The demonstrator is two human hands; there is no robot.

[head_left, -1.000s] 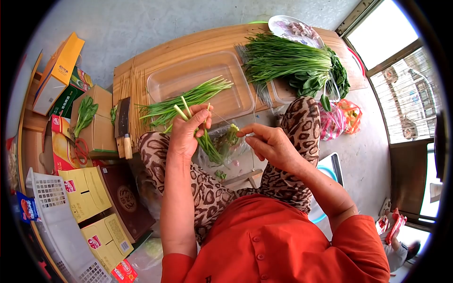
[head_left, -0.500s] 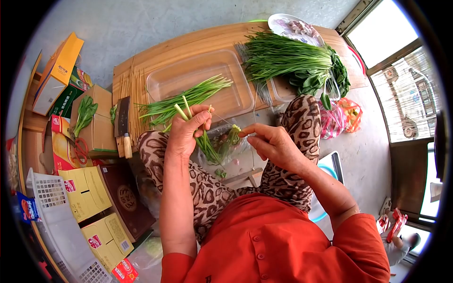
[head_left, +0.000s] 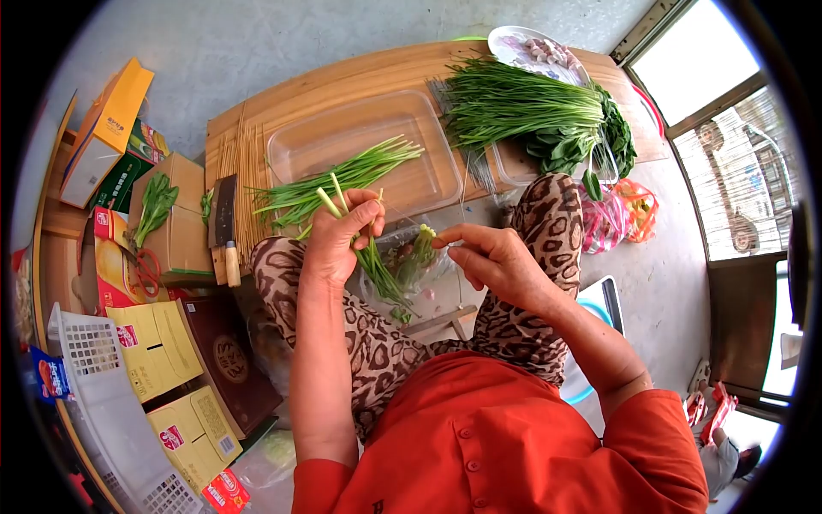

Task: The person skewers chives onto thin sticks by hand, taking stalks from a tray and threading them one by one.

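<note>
My left hand [head_left: 342, 236] is closed around several green stalks [head_left: 381, 276], whose pale ends stick up above the fingers and whose leaves hang below. To its right, my right hand [head_left: 488, 261] pinches the end of a thin skewer that runs toward the left hand. A small green bunch [head_left: 421, 248] hangs from the skewer beside the right fingertips. More cut chives [head_left: 342, 184] lie across the clear plastic tray [head_left: 360, 116] and the board. Under the hands is a clear plastic bag [head_left: 441, 272].
A large bundle of chives [head_left: 522, 107] and a plate of meat [head_left: 505, 43] lie at the table's right. Skewers [head_left: 250, 171] and a cleaver [head_left: 224, 210] are at its left. Boxes [head_left: 158, 360] and a white basket [head_left: 103, 403] stand at left. A person [head_left: 723, 463] shows at lower right.
Both hands stay almost in place with the same hold. The person at the lower right has shifted slightly.
</note>
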